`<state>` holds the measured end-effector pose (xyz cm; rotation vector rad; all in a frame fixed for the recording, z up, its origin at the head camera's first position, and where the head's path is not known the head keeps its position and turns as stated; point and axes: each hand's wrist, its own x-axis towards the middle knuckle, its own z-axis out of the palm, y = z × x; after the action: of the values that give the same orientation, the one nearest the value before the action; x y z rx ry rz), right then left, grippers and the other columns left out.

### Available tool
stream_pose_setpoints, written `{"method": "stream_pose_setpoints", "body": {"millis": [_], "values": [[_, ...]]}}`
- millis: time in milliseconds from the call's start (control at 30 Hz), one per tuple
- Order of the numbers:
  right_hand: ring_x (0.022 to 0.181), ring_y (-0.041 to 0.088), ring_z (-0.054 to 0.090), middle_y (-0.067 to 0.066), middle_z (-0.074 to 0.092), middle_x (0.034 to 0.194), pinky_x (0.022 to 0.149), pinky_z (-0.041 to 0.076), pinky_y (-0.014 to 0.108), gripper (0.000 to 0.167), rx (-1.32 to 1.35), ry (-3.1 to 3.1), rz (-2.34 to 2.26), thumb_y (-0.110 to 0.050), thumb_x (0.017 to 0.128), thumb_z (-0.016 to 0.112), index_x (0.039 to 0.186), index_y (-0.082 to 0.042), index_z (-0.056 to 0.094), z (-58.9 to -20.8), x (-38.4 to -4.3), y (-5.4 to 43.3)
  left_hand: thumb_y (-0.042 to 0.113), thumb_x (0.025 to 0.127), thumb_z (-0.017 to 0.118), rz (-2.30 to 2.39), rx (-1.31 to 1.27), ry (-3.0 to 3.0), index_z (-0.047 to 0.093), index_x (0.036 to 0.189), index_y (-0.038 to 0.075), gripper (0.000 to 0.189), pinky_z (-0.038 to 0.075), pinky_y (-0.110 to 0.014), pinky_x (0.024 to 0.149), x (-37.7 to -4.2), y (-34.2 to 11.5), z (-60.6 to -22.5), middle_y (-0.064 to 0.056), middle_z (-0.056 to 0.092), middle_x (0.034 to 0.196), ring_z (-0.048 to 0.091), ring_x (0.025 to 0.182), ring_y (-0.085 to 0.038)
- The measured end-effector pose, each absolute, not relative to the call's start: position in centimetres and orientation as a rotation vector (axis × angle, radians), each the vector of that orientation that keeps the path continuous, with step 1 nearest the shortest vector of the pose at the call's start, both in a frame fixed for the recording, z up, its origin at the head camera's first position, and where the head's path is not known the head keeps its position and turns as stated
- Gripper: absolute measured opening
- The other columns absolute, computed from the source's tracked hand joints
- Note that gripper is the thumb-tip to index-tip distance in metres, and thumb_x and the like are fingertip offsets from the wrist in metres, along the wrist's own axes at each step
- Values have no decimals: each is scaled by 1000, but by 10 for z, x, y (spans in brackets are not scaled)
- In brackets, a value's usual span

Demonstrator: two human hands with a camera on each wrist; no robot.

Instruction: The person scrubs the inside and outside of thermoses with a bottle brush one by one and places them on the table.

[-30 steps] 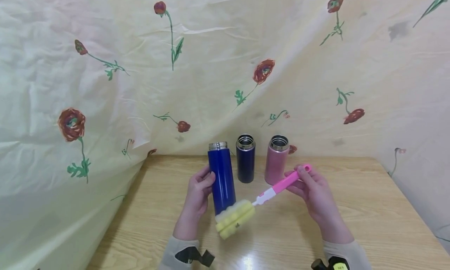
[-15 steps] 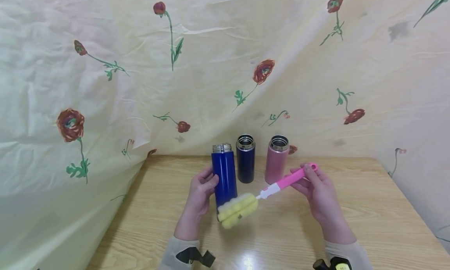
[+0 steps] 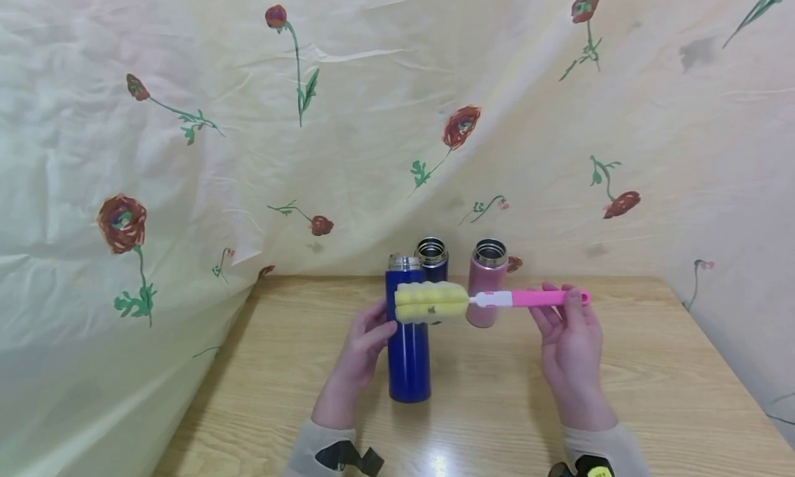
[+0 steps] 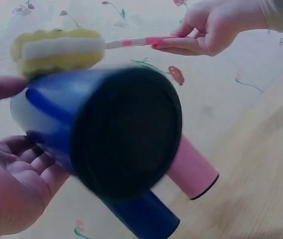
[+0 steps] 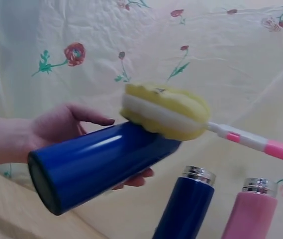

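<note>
My left hand (image 3: 363, 349) grips a tall blue steel bottle (image 3: 409, 366) by its side, its lidless metal neck upward in the head view. Its dark base (image 4: 129, 134) faces the left wrist camera. My right hand (image 3: 573, 346) pinches the pink end of a sponge bottle brush (image 3: 540, 298) between thumb and fingers. The brush lies level, and its yellow-and-white sponge head (image 3: 433, 303) overlaps the upper part of the blue bottle in the head view. In the right wrist view the sponge covers the bottle's neck end.
Behind stand a shorter dark blue bottle (image 3: 433, 264), partly covered by the held bottle and the brush, and a pink bottle (image 3: 487, 277), both uncapped and upright on the wooden table (image 3: 652, 366). A flowered cloth (image 3: 373, 118) hangs along the table's back edge.
The sponge head has risen from the blue bottle's base to its upper part, and the brush has turned from slanted to level. The bottle has moved right and become more upright.
</note>
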<state>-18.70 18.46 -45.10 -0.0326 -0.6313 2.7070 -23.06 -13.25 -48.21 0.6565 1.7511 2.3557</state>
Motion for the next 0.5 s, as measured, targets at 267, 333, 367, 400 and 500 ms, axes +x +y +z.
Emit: {"method": "stream_pose_setpoints", "body": {"millis": [267, 333, 367, 400, 500], "values": [[95, 28, 79, 16, 72, 106, 87, 63, 38, 27, -206, -501, 2619, -21, 105, 67, 119, -2, 54, -447, -188, 181, 9, 95, 80, 2235, 554, 1870, 37, 164, 1, 82, 50, -46, 114, -230, -127, -482, -19, 53, 157, 56, 141, -34], [97, 28, 79, 15, 72, 109, 87, 62, 38, 30, -219, -497, 2610, -22, 103, 68, 120, -2, 54, -446, -187, 183, 7, 94, 81, 2223, 564, 1861, 35, 164, 0, 84, 51, -46, 113, -229, -125, -481, -20, 52, 158, 54, 143, -36], [97, 27, 79, 15, 72, 109, 87, 62, 37, 30, -220, -493, 2610, -22, 103, 69, 121, -3, 54, -445, -187, 184, 6, 93, 81, 2221, 576, 1858, 35, 164, 0, 84, 51, -46, 113, -229, -124, -481, -21, 51, 158, 53, 143, -36], [97, 27, 79, 15, 72, 109, 87, 62, 37, 30, -220, -483, 2611, -22, 103, 69, 120, -3, 55, -445, -186, 185, 5, 93, 81, 2218, 588, 1856, 36, 164, -1, 85, 52, -45, 113, -228, -123, -481, -21, 51, 159, 53, 144, -36], [95, 27, 79, 14, 73, 107, 87, 62, 37, 28, -209, -461, 2616, -22, 104, 69, 120, -3, 56, -443, -186, 187, 3, 91, 83, 2224, 629, 1869, 37, 163, -2, 86, 52, -43, 112, -228, -121, -482, -21, 51, 159, 53, 143, -37]]}}
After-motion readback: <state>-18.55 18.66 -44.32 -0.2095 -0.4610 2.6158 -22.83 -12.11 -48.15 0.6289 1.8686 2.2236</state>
